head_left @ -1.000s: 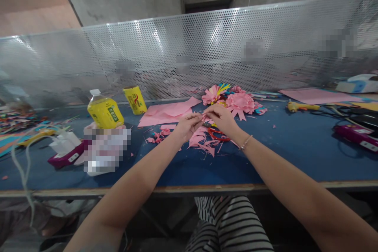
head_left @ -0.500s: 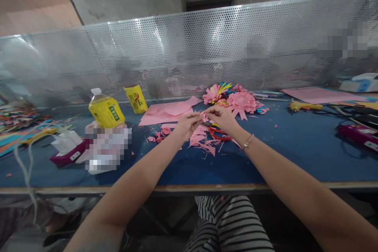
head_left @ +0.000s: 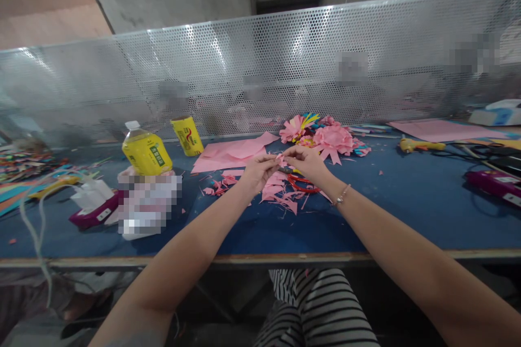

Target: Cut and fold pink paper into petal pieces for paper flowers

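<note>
Between the fingertips of both hands is a small piece of pink paper (head_left: 280, 159), held a little above the table. My left hand (head_left: 259, 172) pinches it from the left, and my right hand (head_left: 306, 165) pinches it from the right. Its exact shape is partly hidden by the fingers. Below the hands lie scissors with red handles (head_left: 302, 184) and pink paper scraps (head_left: 279, 193). Pink paper flowers (head_left: 334, 140) with some yellow and blue strips sit just beyond my right hand. Flat sheets of pink paper (head_left: 230, 153) lie beyond my left hand.
On the left stand a yellow-labelled bottle (head_left: 147, 152), a yellow canister (head_left: 188, 136) and a purple power strip (head_left: 95, 216) with white plugs. A yellow glue gun (head_left: 421, 145) lies at right, near another purple power strip (head_left: 494, 187). A perforated metal screen (head_left: 228, 81) closes the table's back.
Both hands stay at nearly the same spot with the pink paper still pinched between them. Only the slightest finger movement shows.
</note>
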Motion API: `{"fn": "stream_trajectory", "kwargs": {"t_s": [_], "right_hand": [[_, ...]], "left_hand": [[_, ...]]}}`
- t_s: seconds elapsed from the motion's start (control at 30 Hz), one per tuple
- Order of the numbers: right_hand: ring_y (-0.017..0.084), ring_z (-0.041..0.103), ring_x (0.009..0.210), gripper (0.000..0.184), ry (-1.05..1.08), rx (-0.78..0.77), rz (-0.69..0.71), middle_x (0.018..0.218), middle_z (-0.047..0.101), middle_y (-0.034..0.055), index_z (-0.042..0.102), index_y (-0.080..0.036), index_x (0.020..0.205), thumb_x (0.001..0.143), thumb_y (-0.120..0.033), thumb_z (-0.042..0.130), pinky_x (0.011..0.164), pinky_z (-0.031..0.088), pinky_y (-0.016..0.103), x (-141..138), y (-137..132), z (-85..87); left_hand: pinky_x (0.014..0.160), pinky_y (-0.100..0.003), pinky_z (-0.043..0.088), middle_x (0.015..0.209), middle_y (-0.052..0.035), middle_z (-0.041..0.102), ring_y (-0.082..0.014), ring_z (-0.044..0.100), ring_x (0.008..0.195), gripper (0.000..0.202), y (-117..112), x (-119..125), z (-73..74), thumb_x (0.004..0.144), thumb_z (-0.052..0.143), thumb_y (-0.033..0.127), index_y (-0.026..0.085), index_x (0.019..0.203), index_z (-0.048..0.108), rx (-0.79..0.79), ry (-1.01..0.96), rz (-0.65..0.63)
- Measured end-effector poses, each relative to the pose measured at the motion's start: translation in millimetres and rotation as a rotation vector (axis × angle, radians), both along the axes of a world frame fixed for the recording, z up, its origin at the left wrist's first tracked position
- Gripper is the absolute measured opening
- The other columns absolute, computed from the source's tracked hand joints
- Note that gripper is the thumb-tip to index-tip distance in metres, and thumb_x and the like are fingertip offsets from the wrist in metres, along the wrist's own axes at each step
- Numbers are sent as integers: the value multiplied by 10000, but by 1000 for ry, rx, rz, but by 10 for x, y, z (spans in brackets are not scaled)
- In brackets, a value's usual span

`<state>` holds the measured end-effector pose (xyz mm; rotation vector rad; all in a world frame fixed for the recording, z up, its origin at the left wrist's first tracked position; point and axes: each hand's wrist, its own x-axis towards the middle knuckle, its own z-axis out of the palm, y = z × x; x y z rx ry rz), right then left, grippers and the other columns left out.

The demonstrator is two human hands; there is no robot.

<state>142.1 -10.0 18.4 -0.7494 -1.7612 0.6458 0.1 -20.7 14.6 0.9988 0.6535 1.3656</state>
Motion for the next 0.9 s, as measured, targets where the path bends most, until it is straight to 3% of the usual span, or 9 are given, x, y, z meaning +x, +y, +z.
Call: {"fn": "stream_trajectory", "kwargs": {"t_s": [0.9], "right_hand": [[112, 550, 647, 77, 2, -15, 20, 704, 601, 20, 568, -160, 708, 658, -210, 537, 627, 449, 264, -5, 30, -29]], "left_hand": [[675, -203, 455, 567, -3, 601, -60, 559, 567, 105, -38, 12, 25, 505, 667, 70, 97, 584, 603, 38, 37, 16]]}}
